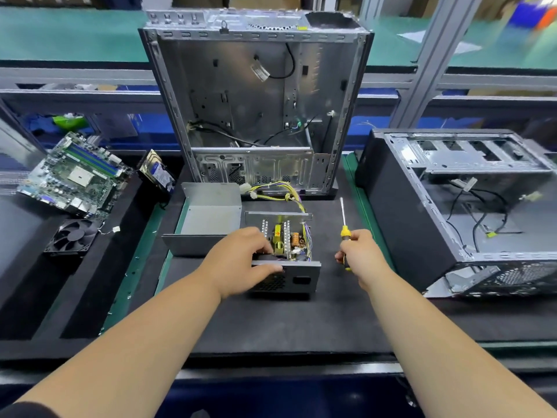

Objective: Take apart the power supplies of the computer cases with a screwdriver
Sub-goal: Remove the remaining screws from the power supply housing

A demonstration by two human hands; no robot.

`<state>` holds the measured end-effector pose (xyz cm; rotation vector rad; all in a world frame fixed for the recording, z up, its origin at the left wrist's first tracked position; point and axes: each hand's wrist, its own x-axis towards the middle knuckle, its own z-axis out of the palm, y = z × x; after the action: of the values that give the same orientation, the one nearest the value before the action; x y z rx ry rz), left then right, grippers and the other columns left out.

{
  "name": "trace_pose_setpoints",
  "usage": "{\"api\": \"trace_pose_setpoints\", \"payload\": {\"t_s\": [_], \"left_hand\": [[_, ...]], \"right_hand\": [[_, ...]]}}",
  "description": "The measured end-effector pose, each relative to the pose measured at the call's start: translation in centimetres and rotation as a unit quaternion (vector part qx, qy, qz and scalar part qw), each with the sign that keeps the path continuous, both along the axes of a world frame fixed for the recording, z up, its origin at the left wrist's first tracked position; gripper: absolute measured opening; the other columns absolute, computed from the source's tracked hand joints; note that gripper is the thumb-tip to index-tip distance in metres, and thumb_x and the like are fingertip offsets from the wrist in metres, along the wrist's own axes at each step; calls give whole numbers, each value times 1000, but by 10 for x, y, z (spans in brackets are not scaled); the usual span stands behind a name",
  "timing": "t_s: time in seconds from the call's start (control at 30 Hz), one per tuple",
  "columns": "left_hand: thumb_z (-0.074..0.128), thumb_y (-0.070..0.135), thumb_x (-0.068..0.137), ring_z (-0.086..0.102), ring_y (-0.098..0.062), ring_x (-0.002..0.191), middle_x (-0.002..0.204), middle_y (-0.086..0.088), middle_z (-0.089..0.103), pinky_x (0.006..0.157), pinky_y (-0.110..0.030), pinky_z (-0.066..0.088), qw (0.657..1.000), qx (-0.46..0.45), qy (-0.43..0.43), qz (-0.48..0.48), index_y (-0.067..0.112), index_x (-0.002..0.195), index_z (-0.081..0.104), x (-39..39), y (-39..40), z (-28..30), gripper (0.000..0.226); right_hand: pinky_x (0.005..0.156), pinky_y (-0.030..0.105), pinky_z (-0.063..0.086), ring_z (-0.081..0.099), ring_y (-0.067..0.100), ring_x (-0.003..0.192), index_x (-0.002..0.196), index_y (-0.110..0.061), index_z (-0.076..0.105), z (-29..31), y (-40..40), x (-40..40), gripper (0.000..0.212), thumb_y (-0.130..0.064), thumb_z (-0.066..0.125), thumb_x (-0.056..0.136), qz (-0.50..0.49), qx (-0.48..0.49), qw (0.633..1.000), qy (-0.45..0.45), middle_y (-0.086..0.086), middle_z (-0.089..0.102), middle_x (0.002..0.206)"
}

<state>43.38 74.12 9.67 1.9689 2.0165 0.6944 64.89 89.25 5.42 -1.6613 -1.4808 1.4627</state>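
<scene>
An opened power supply (286,254) sits in the middle of the dark desk (271,321), its circuit board and coils exposed from above. The left hand (238,262) grips its near left corner, fingers curled over the top edge into the inside and thumb pressed against the front panel. Just left of it lies the removed metal cover (208,218), tilted open. The right hand (360,253) hovers to the right of the power supply, apart from it, fingers clamped around the yellow-and-black handle of a screwdriver (344,230) whose shaft points up and away. A yellow wire bundle (283,191) runs from the unit toward the upright computer case (256,101) behind. A second case (464,212) lies on its side at the right.
</scene>
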Motion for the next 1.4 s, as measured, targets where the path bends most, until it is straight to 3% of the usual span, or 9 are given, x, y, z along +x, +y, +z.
{"api": "trace_pose_setpoints", "payload": {"t_s": [0.13,0.33,0.47,0.57,0.73,0.83,1.0,1.23,1.4], "left_hand": [[75,45,82,53,-4,73,79,8,58,68,-22,42,997,9,-68,47,21,76,69,-4,18,22,26],[69,50,86,55,-6,64,70,8,62,65,-28,45,981,-94,-150,82,23,67,65,-22,42,39,34],[62,55,90,61,-16,70,69,4,63,69,-33,49,983,-125,-87,100,22,66,64,-25,62,49,41],[53,58,93,59,-15,66,65,6,60,62,-29,44,979,-146,-50,136,24,66,58,-24,71,53,44],[43,55,99,61,-27,97,99,-1,66,92,-41,38,965,-140,98,197,23,94,69,-14,84,53,41],[59,24,96,57,-27,107,119,-3,58,94,-39,40,982,-10,47,183,27,115,65,-2,89,48,21],[44,-21,69,49,-8,100,108,14,48,83,-16,41,996,33,-83,29,24,106,66,17,87,44,63],[64,11,79,53,-16,108,109,8,59,96,-35,44,993,59,-65,-78,23,101,70,12,86,43,26],[74,27,76,54,-11,108,110,13,55,95,-38,46,993,48,-80,-71,31,98,70,11,88,41,22]], "right_hand": [[66,31,49,70,13,76,105,-27,57,23,-3,11,29,-2,51,91,-11,55,998,7,-4,65,99],[75,38,55,70,23,81,100,-24,57,61,-8,18,20,-13,66,86,-51,140,989,18,0,72,87],[44,14,39,52,3,55,83,-26,66,88,-11,19,9,-20,72,85,-55,213,976,8,-15,64,65],[47,7,37,55,-5,55,83,-23,66,107,-17,17,9,-19,74,87,-57,265,962,31,-22,64,61],[56,2,38,59,-10,65,87,-27,63,132,-30,9,11,-20,70,91,-39,351,934,48,-25,64,69],[58,2,40,63,-6,67,87,-29,61,144,-31,5,11,-21,68,92,-14,382,922,59,-22,66,71],[60,6,42,64,1,69,84,-31,59,153,-28,-7,12,-26,66,91,34,403,913,59,-15,68,73],[76,46,55,69,23,82,84,-31,56,151,-23,-14,9,-31,64,88,81,408,909,35,-4,64,81],[81,50,54,67,25,91,88,-34,55,155,-20,-15,6,-35,61,88,109,401,910,5,-1,65,89]]}}
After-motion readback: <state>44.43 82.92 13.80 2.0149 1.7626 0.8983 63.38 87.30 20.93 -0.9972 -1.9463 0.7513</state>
